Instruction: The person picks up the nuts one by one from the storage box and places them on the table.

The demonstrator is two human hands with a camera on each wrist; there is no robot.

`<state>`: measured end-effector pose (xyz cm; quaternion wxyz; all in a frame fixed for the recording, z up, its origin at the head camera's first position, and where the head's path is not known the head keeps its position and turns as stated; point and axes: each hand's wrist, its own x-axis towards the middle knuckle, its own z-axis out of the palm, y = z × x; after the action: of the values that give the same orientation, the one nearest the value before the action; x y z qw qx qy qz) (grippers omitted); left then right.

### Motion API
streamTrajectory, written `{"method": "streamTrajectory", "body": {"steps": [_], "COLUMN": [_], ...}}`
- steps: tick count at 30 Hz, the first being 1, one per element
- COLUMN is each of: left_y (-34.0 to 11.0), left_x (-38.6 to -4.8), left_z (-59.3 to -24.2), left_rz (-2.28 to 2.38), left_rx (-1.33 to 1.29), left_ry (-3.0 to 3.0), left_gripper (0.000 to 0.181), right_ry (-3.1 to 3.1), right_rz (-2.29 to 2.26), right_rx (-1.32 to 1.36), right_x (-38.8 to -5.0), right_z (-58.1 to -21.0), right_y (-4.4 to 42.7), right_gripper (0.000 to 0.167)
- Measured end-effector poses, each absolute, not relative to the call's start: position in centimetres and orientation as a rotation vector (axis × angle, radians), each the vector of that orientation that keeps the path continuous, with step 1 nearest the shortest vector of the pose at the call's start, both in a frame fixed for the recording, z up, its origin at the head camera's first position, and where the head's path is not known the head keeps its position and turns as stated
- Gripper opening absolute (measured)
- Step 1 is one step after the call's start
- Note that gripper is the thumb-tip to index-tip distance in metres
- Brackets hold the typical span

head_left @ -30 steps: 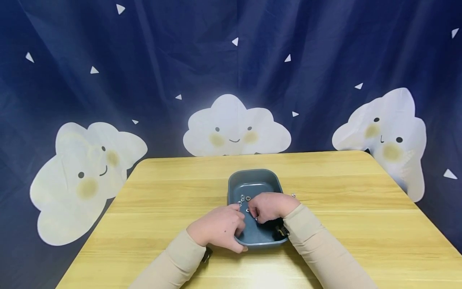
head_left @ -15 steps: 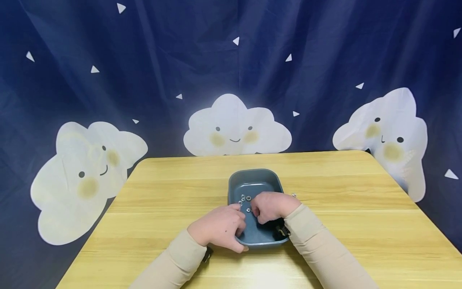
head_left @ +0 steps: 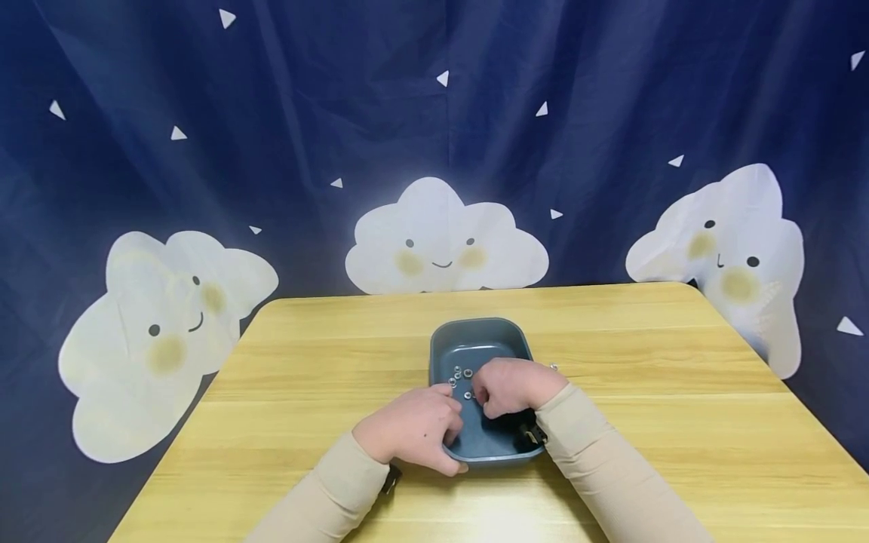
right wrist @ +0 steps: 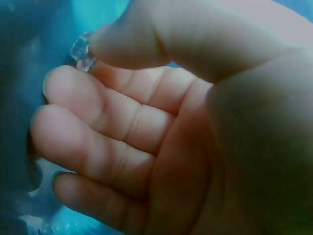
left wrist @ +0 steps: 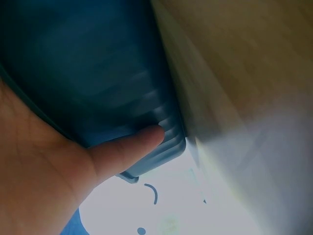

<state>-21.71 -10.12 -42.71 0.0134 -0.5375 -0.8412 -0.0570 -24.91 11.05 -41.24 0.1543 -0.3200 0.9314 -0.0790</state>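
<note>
A blue-grey tray (head_left: pixel 475 451) stands on the table, with several small shiny ring-like pieces (head_left: pixel 468 373) on its floor near the left side. The left hand (head_left: pixel 416 428) grips the tray's near left wall, fingers over the rim; in the left wrist view its thumb (left wrist: pixel 132 149) lies along the outer wall. Inside the tray is the right hand (head_left: pixel 512 386), fingers curled. The right wrist view shows a small clear, shiny piece (right wrist: pixel 82 51) at the tip of the right thumb, pinched against the index finger, which is partly hidden.
One more small shiny piece (head_left: pixel 554 367) lies on the wooden table (head_left: pixel 305 362) to the right of the tray, beside the right wrist. A dark blue curtain (head_left: pixel 380 90) with cloud faces hangs behind the table's far edge.
The small piece visible at the right fingertips one second ago is now hidden in the head view, and those fingers have shifted very slightly. The left hand and tray have stayed put.
</note>
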Motion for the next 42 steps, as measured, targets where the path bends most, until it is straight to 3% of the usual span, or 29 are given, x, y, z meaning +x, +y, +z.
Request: {"method": "streamTrajectory", "body": {"steps": [42], "left_y": [-10.1], "left_x": [-21.8], "left_z": [-42.8], "left_rz": [-0.174], "left_rx": [-1.668], "left_ry": [-2.673], "left_gripper": [0.046], "right_ry": [2.79], "right_rz": [-0.432], "right_rx": [-1.042], "right_x": [-23.5], "right_z": [-37.0], "right_y": [12.3], "right_gripper": [0.016]}}
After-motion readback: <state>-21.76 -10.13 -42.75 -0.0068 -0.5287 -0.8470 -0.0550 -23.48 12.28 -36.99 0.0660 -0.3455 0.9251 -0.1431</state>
